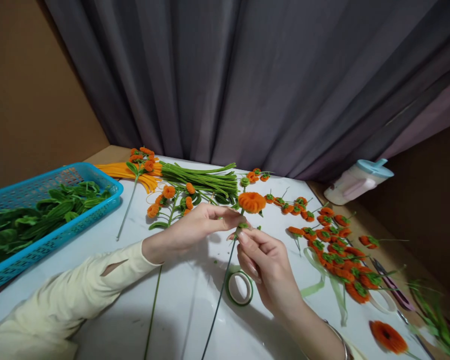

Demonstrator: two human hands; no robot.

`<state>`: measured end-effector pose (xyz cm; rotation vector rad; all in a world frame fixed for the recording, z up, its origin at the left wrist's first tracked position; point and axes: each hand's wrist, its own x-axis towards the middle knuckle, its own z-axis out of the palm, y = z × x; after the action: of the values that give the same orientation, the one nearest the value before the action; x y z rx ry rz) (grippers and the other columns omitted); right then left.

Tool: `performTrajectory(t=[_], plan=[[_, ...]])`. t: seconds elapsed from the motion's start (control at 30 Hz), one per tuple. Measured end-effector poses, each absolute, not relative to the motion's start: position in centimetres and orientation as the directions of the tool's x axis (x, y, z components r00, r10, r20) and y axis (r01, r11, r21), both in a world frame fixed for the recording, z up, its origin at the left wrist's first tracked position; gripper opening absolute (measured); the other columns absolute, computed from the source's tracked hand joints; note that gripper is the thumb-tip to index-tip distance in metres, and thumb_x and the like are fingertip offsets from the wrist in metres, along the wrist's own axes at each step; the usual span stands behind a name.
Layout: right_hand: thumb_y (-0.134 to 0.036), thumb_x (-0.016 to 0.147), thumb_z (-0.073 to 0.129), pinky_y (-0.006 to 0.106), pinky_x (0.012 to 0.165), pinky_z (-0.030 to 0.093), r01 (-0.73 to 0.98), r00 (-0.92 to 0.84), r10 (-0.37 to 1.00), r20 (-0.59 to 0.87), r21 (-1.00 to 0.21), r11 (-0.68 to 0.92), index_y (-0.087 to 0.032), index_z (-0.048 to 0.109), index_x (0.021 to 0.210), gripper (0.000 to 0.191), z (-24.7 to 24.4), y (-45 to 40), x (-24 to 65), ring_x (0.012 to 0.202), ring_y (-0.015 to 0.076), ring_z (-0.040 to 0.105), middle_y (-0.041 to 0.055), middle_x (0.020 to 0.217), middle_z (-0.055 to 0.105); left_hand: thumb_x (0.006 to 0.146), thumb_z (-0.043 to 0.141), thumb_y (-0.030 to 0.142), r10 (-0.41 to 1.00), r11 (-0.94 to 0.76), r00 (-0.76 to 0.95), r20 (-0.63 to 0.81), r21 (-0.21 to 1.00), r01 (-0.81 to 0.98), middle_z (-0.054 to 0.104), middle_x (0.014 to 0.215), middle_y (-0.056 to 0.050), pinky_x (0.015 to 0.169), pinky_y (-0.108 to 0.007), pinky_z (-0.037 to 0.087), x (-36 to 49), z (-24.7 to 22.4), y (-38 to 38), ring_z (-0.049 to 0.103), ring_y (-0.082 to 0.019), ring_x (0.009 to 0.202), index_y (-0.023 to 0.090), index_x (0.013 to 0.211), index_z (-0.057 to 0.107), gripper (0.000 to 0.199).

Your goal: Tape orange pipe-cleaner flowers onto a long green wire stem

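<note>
An orange fuzzy flower on a long thin green stem stands upright between my hands. My left hand is closed on the stem just below the bloom. Slightly lower, my right hand pinches the same stem, near a small green piece that I cannot make out clearly. A small green bud shows above the bloom. Under my hands, a roll of green tape lies on the white table.
At left is a blue basket of green leaves. Orange and green pipe cleaners lie behind, beside finished flower sprays. Several orange flower heads, scissors and a lidded cup are at right. A grey curtain hangs behind.
</note>
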<state>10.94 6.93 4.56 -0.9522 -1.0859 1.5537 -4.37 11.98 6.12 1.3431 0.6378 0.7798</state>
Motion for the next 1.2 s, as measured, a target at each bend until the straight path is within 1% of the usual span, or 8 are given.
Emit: performTrajectory(t=[0.1,0.23,0.37,0.47,0.57,0.77,0.9,1.2], plan=[[-0.037,0.085,0.060,0.022,0.039,0.013,-0.241,-0.229,0.972,-0.053,-0.964,-0.110,-0.015,0.050,0.064,0.031,4.8,6.7,11.0,0.038,0.0032,0.021,-0.0093,0.041,0.032,0.083,0.059,0.031,0.753,0.146,0.658,-0.002,0.976,-0.163,0.057,0.073,0.001,0.072,-0.023,0.036,-4.4,5.8,12.4,0.047,-0.010,0.071,0.014,0.082,0.069,0.020],[-0.038,0.086,0.058,0.020,0.038,0.014,-0.222,-0.257,0.964,-0.071,-0.966,-0.131,-0.015,0.055,0.071,0.027,4.9,6.5,11.0,0.039,0.0032,0.021,-0.0098,0.042,0.031,0.080,0.062,0.031,0.751,0.147,0.660,0.006,0.973,-0.175,0.051,0.067,0.003,0.065,-0.022,0.034,-4.3,5.5,12.6,0.042,-0.009,0.064,0.013,0.074,0.064,0.020],[-0.038,0.084,0.060,0.019,0.037,0.015,-0.219,-0.240,0.968,-0.077,-0.967,-0.131,-0.015,0.053,0.068,0.029,5.1,6.3,10.8,0.038,0.0027,0.021,-0.0100,0.042,0.031,0.079,0.063,0.027,0.808,0.037,0.588,0.041,0.992,-0.121,0.048,0.062,0.003,0.061,-0.023,0.032,-4.3,5.8,12.4,0.040,-0.009,0.060,0.014,0.063,0.059,0.021],[-0.039,0.083,0.060,0.018,0.035,0.014,-0.217,-0.224,0.971,-0.087,-0.966,-0.137,-0.015,0.054,0.069,0.028,5.2,6.3,10.8,0.037,0.0025,0.020,-0.0105,0.042,0.029,0.081,0.059,0.026,0.823,-0.125,0.554,0.123,0.992,-0.034,0.043,0.060,0.003,0.063,-0.023,0.031,-4.3,6.0,12.2,0.039,-0.011,0.064,0.014,0.055,0.054,0.029],[-0.039,0.083,0.061,0.017,0.034,0.015,-0.203,-0.219,0.970,-0.108,-0.967,-0.154,-0.015,0.054,0.068,0.029,5.3,6.4,10.9,0.035,0.0023,0.021,-0.0109,0.040,0.029,0.081,0.058,0.025,0.840,-0.195,0.516,0.167,0.981,0.001,0.045,0.062,0.002,0.067,-0.024,0.032,-4.3,6.1,12.0,0.042,-0.012,0.069,0.015,0.054,0.054,0.030],[-0.044,0.084,0.058,0.016,0.034,0.022,-0.188,-0.285,0.944,-0.168,-0.955,-0.227,-0.014,0.057,0.065,0.035,5.4,7.1,11.4,0.030,0.0024,0.027,-0.0093,0.036,0.036,0.081,0.059,0.025,0.867,-0.146,0.483,0.122,0.989,0.012,0.051,0.059,0.002,0.067,-0.025,0.033,-4.2,6.4,11.8,0.045,-0.012,0.068,0.015,0.054,0.059,0.029],[-0.047,0.086,0.052,0.016,0.035,0.025,-0.220,-0.314,0.932,-0.179,-0.942,-0.255,-0.012,0.064,0.080,0.037,5.5,7.4,11.6,0.029,0.0033,0.028,-0.0086,0.035,0.039,0.081,0.060,0.027,0.878,-0.103,0.469,0.093,0.995,-0.004,0.051,0.059,0.002,0.069,-0.025,0.033,-4.1,6.3,11.7,0.045,-0.012,0.068,0.015,0.052,0.058,0.032],[-0.033,0.090,0.041,0.017,0.035,0.028,-0.411,-0.375,0.917,-0.136,-0.863,-0.296,-0.010,0.065,0.082,0.035,4.8,7.7,11.4,0.027,0.0049,0.032,-0.0046,0.037,0.045,0.081,0.060,0.029,0.876,-0.032,0.479,0.055,0.998,-0.056,0.049,0.060,0.002,0.077,-0.026,0.033,-4.0,5.9,11.6,0.045,-0.013,0.072,0.017,0.054,0.062,0.030]])
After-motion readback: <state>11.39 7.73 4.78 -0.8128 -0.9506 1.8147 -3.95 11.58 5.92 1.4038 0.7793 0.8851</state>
